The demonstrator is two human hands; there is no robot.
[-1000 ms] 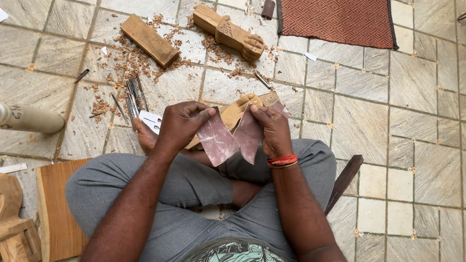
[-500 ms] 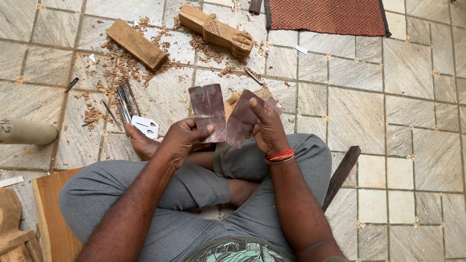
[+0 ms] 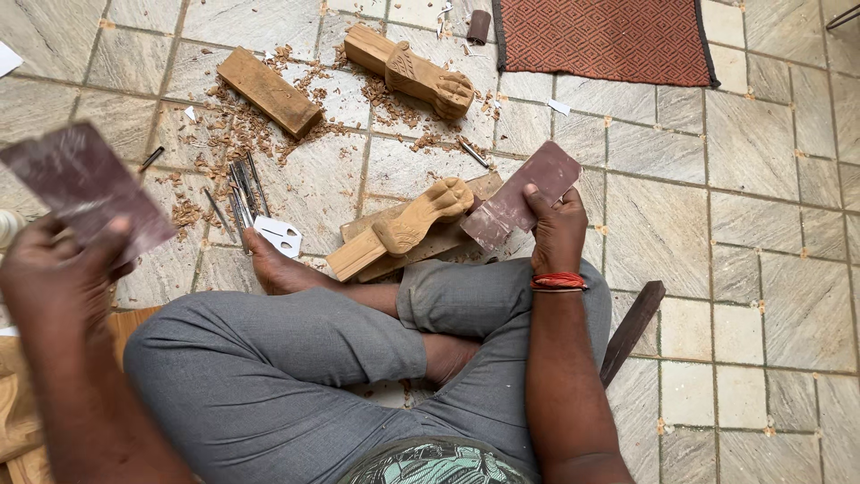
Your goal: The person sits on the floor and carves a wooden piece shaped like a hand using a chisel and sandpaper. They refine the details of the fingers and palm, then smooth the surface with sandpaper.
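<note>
The right hand (image 3: 557, 235) is pinching one sandpaper sheet (image 3: 522, 194) just beside the carved wooden lion paw (image 3: 414, 224), keeping its grit within reach. The left hand (image 3: 55, 278) is gripping a second sandpaper piece (image 3: 82, 188) raised well apart.

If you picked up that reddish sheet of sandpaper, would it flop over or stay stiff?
Probably bendy, not floppy. The sandpaper in the right hand juts out past the fingers without drooping, though its lower end curls a little. It looks thin, so likely very light. The other piece, in the left hand, also stands up unsupported. Its gritty face should not slip.
</note>
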